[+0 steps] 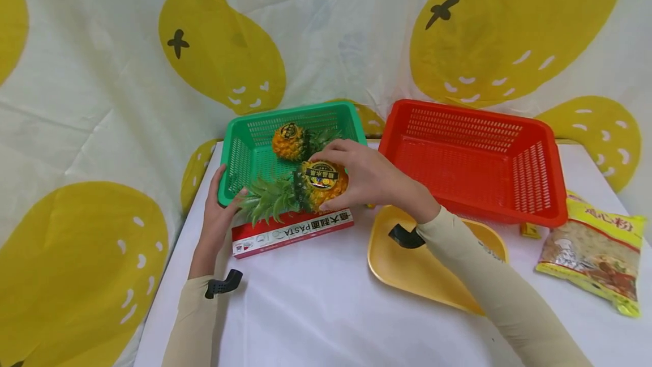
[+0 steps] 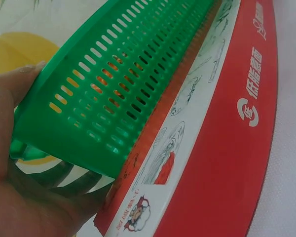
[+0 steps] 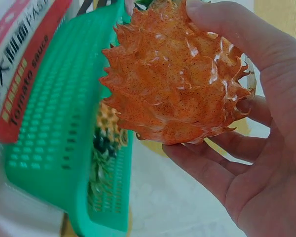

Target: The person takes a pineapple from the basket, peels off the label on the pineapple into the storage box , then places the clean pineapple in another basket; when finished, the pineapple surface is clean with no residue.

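My right hand (image 1: pixel 372 171) grips an orange pineapple (image 1: pixel 333 188) by its body, with the thumb and fingers round it. A round black-and-gold label faces up, and the green leaves point left over the front rim of the green basket (image 1: pixel 287 111). From the right wrist view, the spiny skin of this pineapple (image 3: pixel 172 79) shows close up. Another pineapple (image 1: pixel 287 146) lies inside the basket, leaves to the right. My left hand (image 1: pixel 216 214) holds the basket's front left corner. In the left wrist view its thumb is at the rim and its fingers are curled below.
A red pasta box (image 1: pixel 292 234) lies against the basket's front side. To the right stands a red basket (image 1: pixel 474 112), with a yellow tray (image 1: pixel 407 285) before it. A yellow food bag (image 1: pixel 593 251) and a small yellow packet (image 1: pixel 530 230) are at the right.
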`<state>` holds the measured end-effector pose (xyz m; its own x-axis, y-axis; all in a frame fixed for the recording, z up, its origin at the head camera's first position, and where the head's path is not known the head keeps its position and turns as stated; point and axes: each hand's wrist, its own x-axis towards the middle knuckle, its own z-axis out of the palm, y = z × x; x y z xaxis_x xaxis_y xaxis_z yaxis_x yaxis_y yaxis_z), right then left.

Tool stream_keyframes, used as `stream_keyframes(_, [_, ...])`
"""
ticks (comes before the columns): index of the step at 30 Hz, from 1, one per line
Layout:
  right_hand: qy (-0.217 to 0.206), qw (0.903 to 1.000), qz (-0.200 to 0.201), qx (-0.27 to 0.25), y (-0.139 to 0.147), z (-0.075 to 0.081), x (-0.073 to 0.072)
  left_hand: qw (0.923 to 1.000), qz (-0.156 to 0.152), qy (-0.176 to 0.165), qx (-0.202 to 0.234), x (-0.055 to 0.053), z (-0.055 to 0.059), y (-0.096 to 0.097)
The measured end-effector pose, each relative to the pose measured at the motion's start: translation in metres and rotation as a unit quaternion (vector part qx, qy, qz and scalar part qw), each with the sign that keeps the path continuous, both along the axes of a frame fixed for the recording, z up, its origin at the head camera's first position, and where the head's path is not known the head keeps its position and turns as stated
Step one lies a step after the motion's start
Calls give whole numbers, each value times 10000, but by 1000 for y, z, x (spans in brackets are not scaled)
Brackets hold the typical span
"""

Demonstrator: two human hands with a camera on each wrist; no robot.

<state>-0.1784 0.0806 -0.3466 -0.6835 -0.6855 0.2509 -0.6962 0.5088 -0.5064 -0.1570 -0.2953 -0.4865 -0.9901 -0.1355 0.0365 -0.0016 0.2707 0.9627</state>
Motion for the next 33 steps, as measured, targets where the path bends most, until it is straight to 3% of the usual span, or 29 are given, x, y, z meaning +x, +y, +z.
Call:
stream_keyframes(10, [-354, 9991, 206, -46, -8, -19, 19, 9999, -54, -12, -122, 3, 1, 0])
stream_keyframes(18, [-458, 9985, 225, 213, -11, -34, 35, 9999, -80, -73, -28, 6, 3, -2])
stream_keyframes(30, [-681, 9973, 110, 269, -5, -63, 55, 9998, -114, -165, -70, 1, 3, -1])
stream_keyframes(33, [-725, 9968, 75, 335, -4, -69, 58, 9997, -170, -170, -55, 5, 13, 5])
